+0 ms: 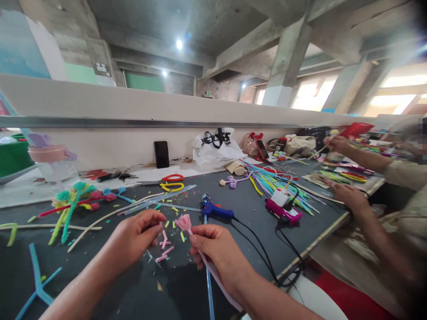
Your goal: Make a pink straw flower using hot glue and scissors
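Note:
My right hand (216,253) is closed round the pale pink stem of a pipe-cleaner flower (183,222). Its fluffy pink head points up and left, and the stem runs down past my wrist. Just left of the flower, my left hand (136,235) is pinched, thumb against fingers; whatever may be between the tips is too small to make out. Below the fingertips lie short cut pink pieces (166,251) on the dark table (130,291). A blue glue gun (216,210) rests beyond my right hand, with a clear glue stick (209,289) near my wrist.
Finished pipe-cleaner flowers (78,198) lie at the left, scissors (171,183) behind. A phone (162,154) leans on the partition beside a white bag (216,149). Glue-gun cord meets a magenta power strip (283,211). At right, a co-worker's hands (350,195) work near coloured stems.

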Demonstrator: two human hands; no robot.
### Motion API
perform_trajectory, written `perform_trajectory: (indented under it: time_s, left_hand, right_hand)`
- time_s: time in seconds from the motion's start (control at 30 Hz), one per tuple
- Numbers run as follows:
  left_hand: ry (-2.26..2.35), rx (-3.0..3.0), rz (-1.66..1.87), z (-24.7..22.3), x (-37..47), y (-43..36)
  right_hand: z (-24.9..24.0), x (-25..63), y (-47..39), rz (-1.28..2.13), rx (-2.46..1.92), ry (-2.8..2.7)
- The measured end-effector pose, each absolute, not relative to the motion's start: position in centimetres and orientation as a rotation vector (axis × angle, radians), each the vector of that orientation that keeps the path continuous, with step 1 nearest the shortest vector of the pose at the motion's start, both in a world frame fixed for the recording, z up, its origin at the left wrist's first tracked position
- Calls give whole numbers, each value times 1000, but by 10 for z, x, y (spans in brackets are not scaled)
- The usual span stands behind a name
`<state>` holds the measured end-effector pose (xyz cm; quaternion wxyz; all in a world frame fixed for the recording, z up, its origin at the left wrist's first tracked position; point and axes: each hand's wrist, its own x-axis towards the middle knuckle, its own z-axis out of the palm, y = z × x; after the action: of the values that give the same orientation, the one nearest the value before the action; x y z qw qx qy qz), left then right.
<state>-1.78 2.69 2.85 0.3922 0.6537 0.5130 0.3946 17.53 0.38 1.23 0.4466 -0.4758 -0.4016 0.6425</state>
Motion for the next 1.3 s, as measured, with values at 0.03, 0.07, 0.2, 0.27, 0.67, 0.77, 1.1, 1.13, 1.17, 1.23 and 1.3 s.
perform_trajectory:
  time_s: [0.03, 0.07, 0.2, 0.27, 0.67, 0.77, 1.1, 1.13, 1.17, 1.23, 1.3]
  left_hand:
    - [1261, 1596, 1041, 29, -17, 26]
    - [1222, 1540, 1069, 30, -16, 26]
    - [1170, 1430, 1113, 35, -12, 22]
    - [1181, 1455, 1110, 37, -10, 20]
    - [1389, 1787, 1306, 26, 6, 17]
    - [1427, 1744, 1276, 27, 9, 16]
    - [1478, 1704, 1232, 16, 8, 21]
    - [1489, 1707, 1238, 16, 9, 21]
    - [1498, 1713, 1241, 16, 9, 21]
    - [1512, 1742, 1260, 16, 9, 21]
    - [1527, 1795, 1284, 17, 9, 20]
  right_hand:
    - [12, 175, 4, 1588, -1171, -993]
    - [11, 175, 4, 1588, -1165, -992]
    - [9, 174, 3, 1610, -1137, -1008]
    - [8, 173, 3, 1617, -1130, -1014]
    - [8, 167, 0, 1613, -1139, -1048]
    - [8, 166, 0, 1622, -1149, -1045]
    - [8, 166, -1, 1625, -1143, -1048]
    - [8, 166, -1, 1624, -1149, -1050]
    - [7, 166, -1, 1623, -1153, -1055]
    - [7, 166, 0, 1620, -1163, -1060]
    - [6, 166, 0, 1616, -1163, -1067]
